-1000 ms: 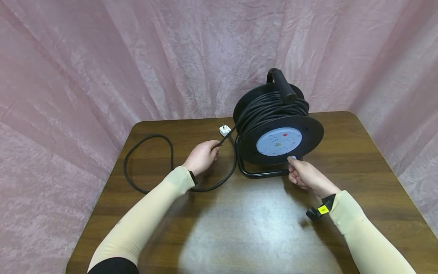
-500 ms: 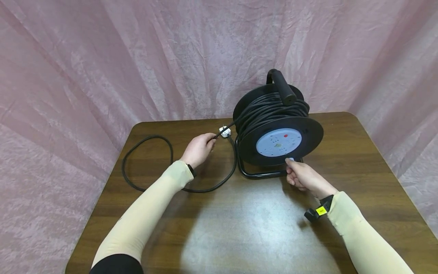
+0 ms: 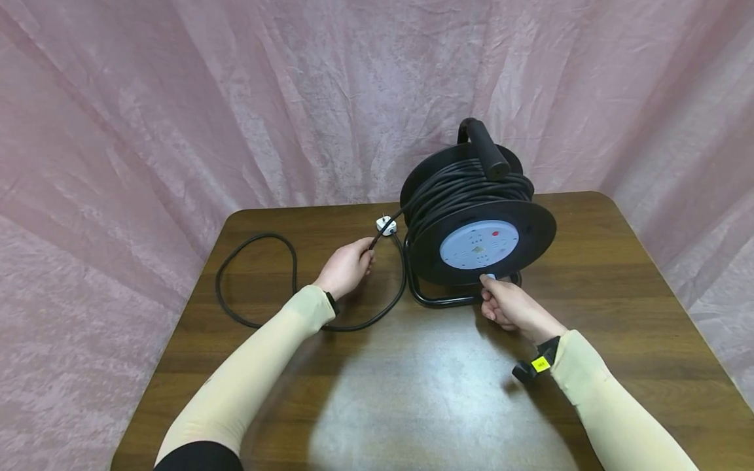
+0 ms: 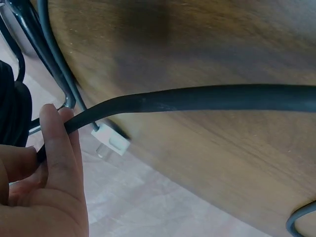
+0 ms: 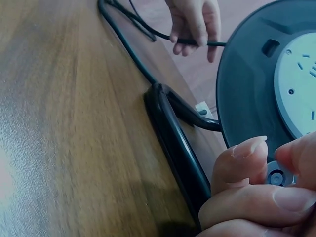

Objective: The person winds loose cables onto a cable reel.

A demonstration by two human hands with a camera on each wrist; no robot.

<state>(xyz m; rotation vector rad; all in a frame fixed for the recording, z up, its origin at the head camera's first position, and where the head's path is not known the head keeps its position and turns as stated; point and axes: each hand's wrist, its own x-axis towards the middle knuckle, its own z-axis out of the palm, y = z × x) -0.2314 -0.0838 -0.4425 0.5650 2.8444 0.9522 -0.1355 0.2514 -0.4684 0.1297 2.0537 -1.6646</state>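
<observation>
A black cable reel (image 3: 536,229) stands at the back right of the table, with cable wound thickly round its drum. Its front disc carries a pale round socket panel (image 3: 465,255) with a red button (image 3: 495,233). My right hand (image 3: 511,304) pinches a small pale grey knob (image 5: 276,177) low on this disc between thumb and fingers. To the left of the reel, my left hand (image 3: 346,269) holds the black cable (image 4: 197,98) between thumb and fingers, where it runs up onto the drum. A white plug (image 3: 386,226) at the cable's end lies just behind that hand.
Loose cable makes a wide loop on the left of the wooden table (image 3: 448,405) and bends back toward the plug. The reel sits on a black tubular stand (image 3: 442,302) and has a carrying handle (image 3: 489,150) on top. Pink curtains (image 3: 330,98) hang behind.
My right hand has moved left with the knob, and the red button has shifted slightly right as the disc turns. My left hand dipped away from the reel a little, then came back, still holding the cable.
</observation>
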